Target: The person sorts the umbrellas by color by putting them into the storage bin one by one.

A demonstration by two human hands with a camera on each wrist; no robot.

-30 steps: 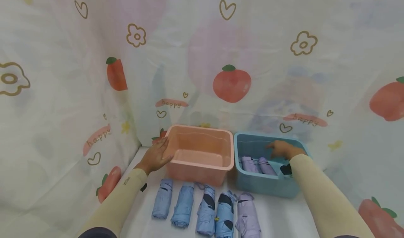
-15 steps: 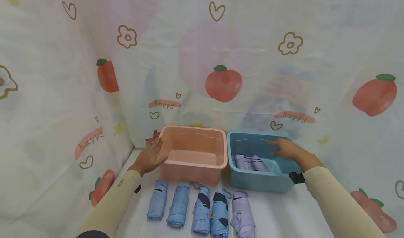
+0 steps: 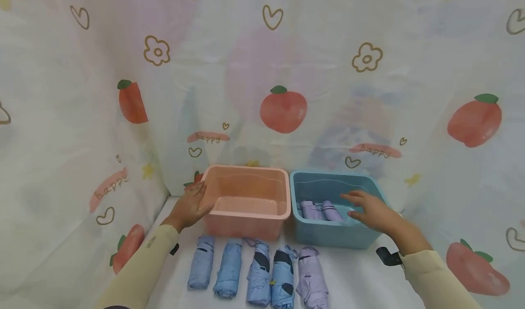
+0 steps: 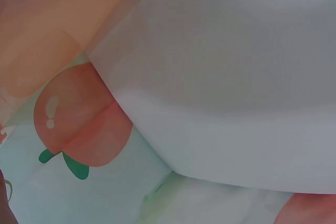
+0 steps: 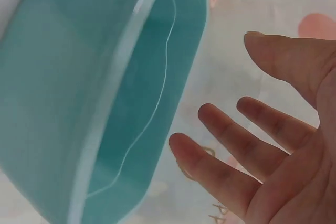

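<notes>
My left hand (image 3: 188, 208) rests with straight fingers against the left end of the pink plastic bin (image 3: 246, 228). Over the right side of the blue bin (image 3: 336, 234), my right hand (image 3: 375, 212) holds nothing; its fingers (image 5: 210, 169) are spread and extended in the right wrist view. Two folded purple umbrellas (image 3: 311, 210) lie side by side in the blue bin, towards its left. In front of the bins is a row of folded umbrellas: several light blue ones (image 3: 228, 269), some with black patches, and a purple one (image 3: 312, 278) at the right end.
The bins stand side by side at the back of the white table (image 3: 352, 281), close to a fruit-and-heart printed curtain (image 3: 283, 113). The curtain also encloses the left and right sides. A black strap piece (image 3: 387, 256) hangs at my right wrist.
My right hand has drawn back from inside the blue bin towards its right front, and its fingers have spread. The left hand stays at the pink bin. The head view has turned slightly right.
</notes>
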